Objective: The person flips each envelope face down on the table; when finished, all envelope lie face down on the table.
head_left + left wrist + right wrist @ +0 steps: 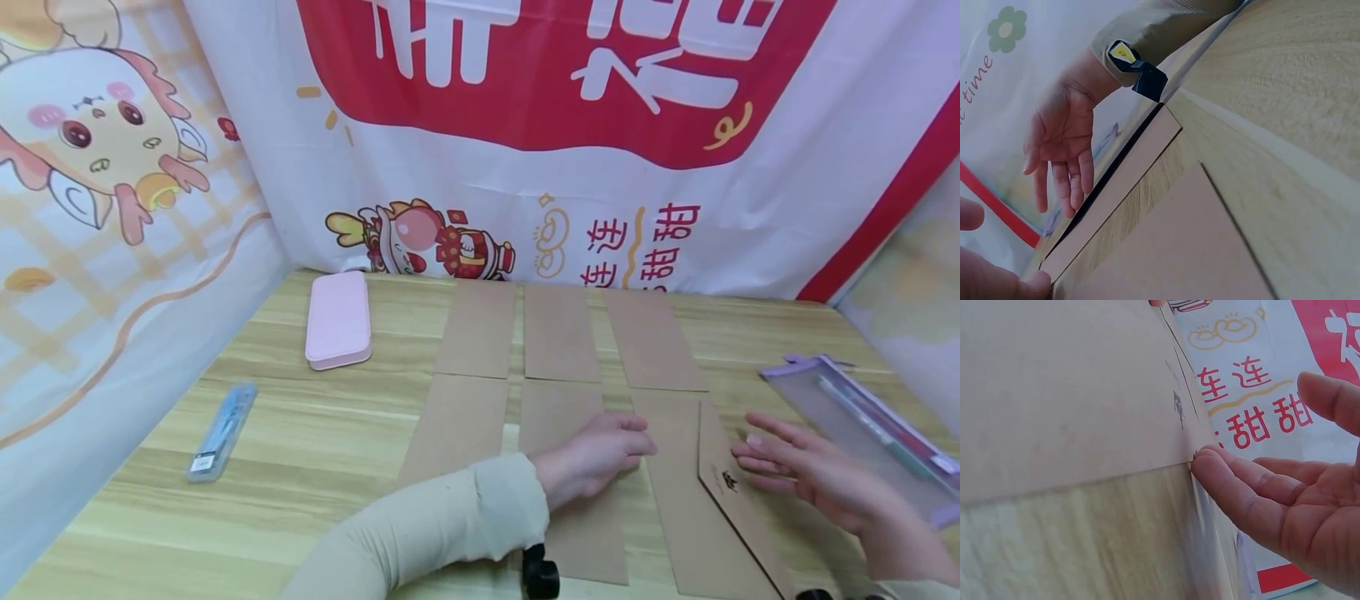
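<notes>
Flat brown kraft-paper rectangles lie in two rows of three on the table. The front right rectangle (675,500) has a brown flap-like piece (716,454) along its right side, with a small black printed emblem. My right hand (817,471) is beside that piece, palm turned inward and fingers extended. In the right wrist view, its fingertips (1207,462) are right at a corner of the brown surface (1072,400). My left hand (600,454) is over the front middle rectangle (570,533), fingers loosely bent toward the front right one, with nothing visible in its grasp.
A pink case (339,321) stands at the back left, and a clear blue pack (222,433) lies at the left. At the right is a purple-edged mesh pouch (810,383) with pens inside. Printed cloth (450,183) hangs behind the table (300,467).
</notes>
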The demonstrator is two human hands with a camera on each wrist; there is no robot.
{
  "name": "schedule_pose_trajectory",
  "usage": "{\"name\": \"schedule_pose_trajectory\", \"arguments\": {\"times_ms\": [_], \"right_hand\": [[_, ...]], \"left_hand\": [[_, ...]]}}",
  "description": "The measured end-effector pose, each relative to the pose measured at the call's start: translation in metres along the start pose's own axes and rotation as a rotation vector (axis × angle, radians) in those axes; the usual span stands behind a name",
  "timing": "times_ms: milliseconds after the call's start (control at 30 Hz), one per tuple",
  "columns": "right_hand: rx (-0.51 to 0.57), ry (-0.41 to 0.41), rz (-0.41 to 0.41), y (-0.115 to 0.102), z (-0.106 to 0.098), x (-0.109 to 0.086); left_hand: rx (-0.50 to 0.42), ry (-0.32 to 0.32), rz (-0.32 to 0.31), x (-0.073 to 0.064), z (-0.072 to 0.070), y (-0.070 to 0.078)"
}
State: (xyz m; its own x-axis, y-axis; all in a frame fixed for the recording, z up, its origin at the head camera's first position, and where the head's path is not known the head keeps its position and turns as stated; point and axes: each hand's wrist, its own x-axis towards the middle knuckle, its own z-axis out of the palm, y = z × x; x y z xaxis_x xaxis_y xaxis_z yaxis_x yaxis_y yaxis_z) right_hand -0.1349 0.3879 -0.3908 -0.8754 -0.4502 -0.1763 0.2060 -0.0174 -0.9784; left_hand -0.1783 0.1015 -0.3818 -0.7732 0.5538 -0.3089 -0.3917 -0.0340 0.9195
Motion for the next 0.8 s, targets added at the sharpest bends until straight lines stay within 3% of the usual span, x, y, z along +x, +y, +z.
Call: {"name": "schedule_pose_trajectory", "arguments": {"times_ms": [233, 400, 567, 800], "right_hand": [[0.018, -0.017, -0.031, -0.001, 0.004, 0.0], [0.07, -0.063, -0.058, -0.003, 0.008, 0.005], [0.06, -0.049, -0.039, -0.006, 0.012, 0.01], [0.041, -0.025, -0.005, -0.007, 0.02, 0.021]], "left_hand": [[0.016, 0.064, 0.0, 0.001, 0.003, 0.001], [0.033, 0.076, 0.01, -0.002, 0.0, 0.002], [0.061, 0.069, 0.056, -0.007, -0.004, 0.004], [0.166, 0.051, 0.127, -0.016, -0.016, 0.005]]}}
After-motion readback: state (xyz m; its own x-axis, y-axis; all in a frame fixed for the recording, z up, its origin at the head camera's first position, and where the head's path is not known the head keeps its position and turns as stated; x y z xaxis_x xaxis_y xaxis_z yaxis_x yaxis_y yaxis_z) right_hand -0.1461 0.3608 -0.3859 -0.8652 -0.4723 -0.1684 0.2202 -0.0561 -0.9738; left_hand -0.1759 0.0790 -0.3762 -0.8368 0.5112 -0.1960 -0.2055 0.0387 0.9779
